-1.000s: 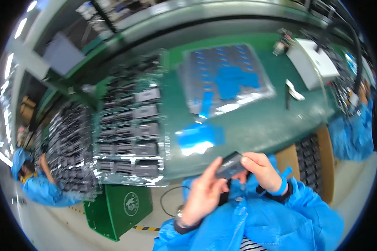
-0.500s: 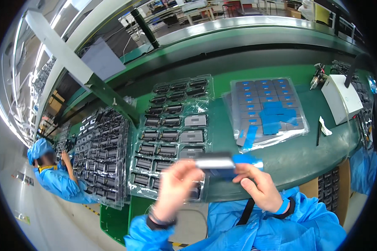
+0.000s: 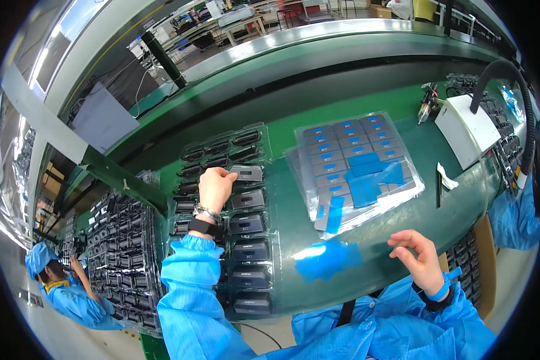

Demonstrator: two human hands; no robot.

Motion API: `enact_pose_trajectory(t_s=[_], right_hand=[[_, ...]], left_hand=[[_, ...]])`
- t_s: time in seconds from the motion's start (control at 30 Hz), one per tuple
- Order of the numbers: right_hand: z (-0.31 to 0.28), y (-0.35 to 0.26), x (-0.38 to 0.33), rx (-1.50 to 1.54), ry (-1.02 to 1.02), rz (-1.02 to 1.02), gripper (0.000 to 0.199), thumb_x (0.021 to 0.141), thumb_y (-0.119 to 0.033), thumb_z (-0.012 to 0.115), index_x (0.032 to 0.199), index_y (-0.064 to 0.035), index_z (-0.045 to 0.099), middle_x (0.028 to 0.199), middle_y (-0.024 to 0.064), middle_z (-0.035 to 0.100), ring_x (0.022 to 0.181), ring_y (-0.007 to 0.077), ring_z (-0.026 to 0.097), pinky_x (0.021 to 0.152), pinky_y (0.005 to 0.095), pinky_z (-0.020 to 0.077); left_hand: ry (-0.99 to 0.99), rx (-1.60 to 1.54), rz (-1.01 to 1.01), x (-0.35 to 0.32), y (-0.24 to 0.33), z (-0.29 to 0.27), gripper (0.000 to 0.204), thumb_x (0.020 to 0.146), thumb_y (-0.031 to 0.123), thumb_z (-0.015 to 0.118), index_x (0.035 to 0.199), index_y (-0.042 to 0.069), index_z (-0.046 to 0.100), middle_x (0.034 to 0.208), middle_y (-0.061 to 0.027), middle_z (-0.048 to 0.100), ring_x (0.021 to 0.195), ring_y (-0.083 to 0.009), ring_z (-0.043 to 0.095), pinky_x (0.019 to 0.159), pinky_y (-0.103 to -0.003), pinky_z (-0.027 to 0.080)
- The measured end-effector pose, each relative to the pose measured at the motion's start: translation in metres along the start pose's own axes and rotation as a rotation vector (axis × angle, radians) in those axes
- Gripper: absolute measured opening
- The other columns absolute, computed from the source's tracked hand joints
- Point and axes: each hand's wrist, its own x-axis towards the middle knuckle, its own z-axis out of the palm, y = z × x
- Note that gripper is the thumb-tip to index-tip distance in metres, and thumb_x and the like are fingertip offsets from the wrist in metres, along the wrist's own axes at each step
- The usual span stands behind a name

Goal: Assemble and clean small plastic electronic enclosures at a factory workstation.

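Note:
My left hand reaches over a clear plastic tray, its thumb and fingertips pinched at the left end of a grey rectangular casing lying in the right column. Below it in that column sit several similar casings, the nearer ones looking darker. The hand and sleeve cover part of the tray's other columns, which hold black parts. My right hand hovers above the table's front edge, fingers apart and nothing in them. Between my hands, a loose pile of blue film pieces rests on the green table.
Behind the film, clear sheets carry grey casings with blue labels and more blue strips. A white box, black stick and crumpled tissue are at right. Stacked trays and a co-worker are at left.
The piece held between both hands is no longer there. My left hand has moved up and left to the tray; my right hand has moved right and opened. The view has shifted too.

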Motion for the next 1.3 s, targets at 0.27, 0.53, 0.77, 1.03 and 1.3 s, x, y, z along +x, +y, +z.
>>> enact_pose_trajectory(t_s=[0.27,0.53,0.77,1.03,1.3], right_hand=[[-0.017,-0.015,0.019,-0.301,-0.126,-0.151,0.020,0.081,0.000,0.057,0.101,0.0018,0.057,0.091,0.0125,0.061,0.079,0.0206,0.061,0.072,0.0298,0.0483],[-0.033,-0.037,0.028,-0.476,-0.124,-0.323,0.021,0.079,0.000,0.059,0.100,0.0002,0.057,0.089,0.0138,0.058,0.076,0.0250,0.061,0.069,0.0324,0.0474],[-0.033,-0.026,0.059,-0.575,-0.160,-0.489,0.023,0.078,-0.005,0.060,0.100,-0.0010,0.055,0.095,0.0137,0.057,0.087,0.0292,0.059,0.074,0.0368,0.0477],[0.043,-0.011,0.112,-0.832,-0.313,-0.871,0.040,0.068,-0.007,0.068,0.106,-0.0032,0.053,0.109,0.0100,0.053,0.105,0.0272,0.049,0.088,0.0371,0.0419],[0.058,0.004,0.155,-0.779,-0.462,-0.959,0.028,0.063,-0.004,0.069,0.088,-0.0053,0.057,0.098,0.0077,0.058,0.099,0.0258,0.053,0.081,0.0382,0.0426]], left_hand=[[0.451,0.277,0.521,0.018,0.028,0.030,0.027,0.073,0.009,0.065,0.101,0.009,0.063,0.099,-0.0087,0.052,0.094,-0.0273,0.050,0.080,-0.038,0.042],[0.513,0.187,0.715,-0.005,0.037,-0.004,0.012,0.075,0.010,0.062,0.085,0.003,0.063,0.086,-0.0113,0.061,0.084,-0.0309,0.055,0.076,-0.040,0.043],[-0.060,-0.848,0.302,-0.164,0.072,-0.078,0.028,0.089,0.014,0.052,0.111,-0.003,0.055,0.099,-0.0037,0.061,0.090,-0.0102,0.055,0.082,-0.024,0.043],[-0.526,-1.226,-0.103,-0.282,0.084,0.047,0.037,0.092,0.011,0.051,0.126,-0.003,0.048,0.126,-0.0121,0.052,0.115,-0.0186,0.048,0.100,-0.031,0.034],[-0.427,-0.574,0.205,-0.266,0.138,0.099,0.018,0.089,0.006,0.047,0.103,0.001,0.056,0.091,-0.0152,0.061,0.090,-0.0271,0.056,0.079,-0.033,0.042]])
